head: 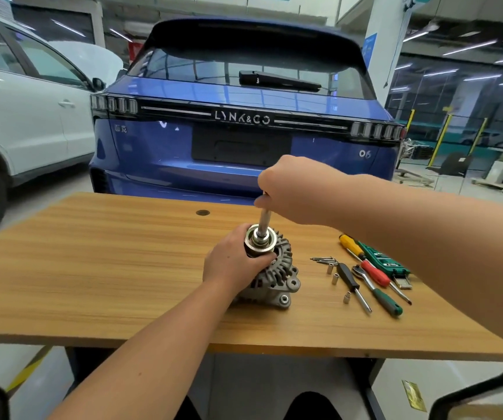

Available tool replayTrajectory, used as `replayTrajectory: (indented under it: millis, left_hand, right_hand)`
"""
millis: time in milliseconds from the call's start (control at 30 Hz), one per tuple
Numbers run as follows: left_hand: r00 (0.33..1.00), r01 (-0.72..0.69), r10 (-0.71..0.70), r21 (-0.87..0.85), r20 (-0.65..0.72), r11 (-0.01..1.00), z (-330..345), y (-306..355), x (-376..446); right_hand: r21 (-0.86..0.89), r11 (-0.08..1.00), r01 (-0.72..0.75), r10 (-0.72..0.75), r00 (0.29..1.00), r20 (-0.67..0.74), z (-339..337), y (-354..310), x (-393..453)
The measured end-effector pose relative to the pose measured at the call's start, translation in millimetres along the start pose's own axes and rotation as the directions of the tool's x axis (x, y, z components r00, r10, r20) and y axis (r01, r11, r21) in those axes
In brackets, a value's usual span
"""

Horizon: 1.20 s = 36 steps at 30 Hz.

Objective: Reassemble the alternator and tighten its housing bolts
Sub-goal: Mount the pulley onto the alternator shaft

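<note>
Grey cast-metal alternator (274,275) sits mid wooden counter (92,268), pulley end up. Left hand (235,262) grips the pulley; right hand (292,189), at 12 o'clock above it, clenches a steel socket driver (264,221), shaft vertical, seated on the centre nut. Blue car (244,131) behind reads "LYNK&CO", "06".

I see the alternator (274,277) mid-table (92,268), left hand (232,265) on its left side, right hand (292,189) above it. Screwdrivers (365,268) and sockets (333,278) lie right of it. A car (244,131) stands behind the table.
</note>
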<state>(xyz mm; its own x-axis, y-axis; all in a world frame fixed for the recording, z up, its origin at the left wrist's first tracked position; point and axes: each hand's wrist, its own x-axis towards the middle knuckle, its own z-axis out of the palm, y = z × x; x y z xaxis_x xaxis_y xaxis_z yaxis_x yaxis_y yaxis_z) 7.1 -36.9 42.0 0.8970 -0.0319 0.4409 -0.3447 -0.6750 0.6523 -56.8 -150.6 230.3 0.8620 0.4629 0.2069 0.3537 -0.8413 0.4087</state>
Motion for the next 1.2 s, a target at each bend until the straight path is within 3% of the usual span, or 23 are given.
replayTrajectory:
  millis: [200, 300, 467, 533, 633, 767, 833, 1067, 1200]
  left_hand:
    - [0.998, -0.065, 0.065, 0.011, -0.002, 0.998, 0.7, 1.5, -3.7]
    - [0.994, -0.106, 0.106, -0.012, 0.023, 0.994, -0.4, 2.3, -4.0]
    - [0.994, -0.11, 0.11, -0.043, 0.001, 0.993, 0.6, 2.1, -3.9]
    - [0.994, -0.107, 0.107, -0.053, -0.009, 0.993, 1.3, 2.3, -4.6]
    - [0.994, -0.107, 0.107, -0.04, 0.003, 0.994, 1.0, 1.9, -4.5]
    - [0.994, -0.109, 0.109, -0.026, -0.001, 0.994, 0.7, 2.0, -4.3]
    - [0.994, -0.105, 0.106, -0.024, 0.007, 0.994, 0.7, 1.9, -4.8]
    - [0.994, -0.109, 0.109, -0.009, 0.009, 0.994, 0.0, 2.6, -5.0]
    - [0.994, -0.103, 0.104, -0.012, 0.02, 0.995, -1.7, 4.4, -4.9]
  right_hand:
    - [0.06, 0.977, -0.205, 0.208, 0.977, -0.042, 3.4, -2.1, 5.8]
    - [0.055, 0.983, -0.176, 0.177, 0.984, -0.018, 5.5, -2.0, 3.7]
    - [0.138, 0.988, 0.07, -0.079, 0.995, 0.059, -6.9, 7.2, -5.4]
    - [0.066, 0.992, 0.111, -0.115, 0.991, 0.065, -11.9, 9.1, -5.1]
    - [-0.053, 0.994, 0.091, -0.088, 0.994, 0.058, -9.4, 7.4, 1.5]
    - [-0.037, 0.993, -0.109, 0.11, 0.993, 0.039, -4.4, 0.4, 9.5]
    - [-0.069, 0.988, -0.141, 0.142, 0.99, 0.008, -3.0, 2.0, 9.8]
    - [-0.042, 0.994, 0.102, -0.095, 0.987, 0.128, -16.1, 17.5, 3.0]
    - [-0.125, 0.992, -0.018, 0.026, 0.997, 0.067, -9.9, 11.3, 3.5]
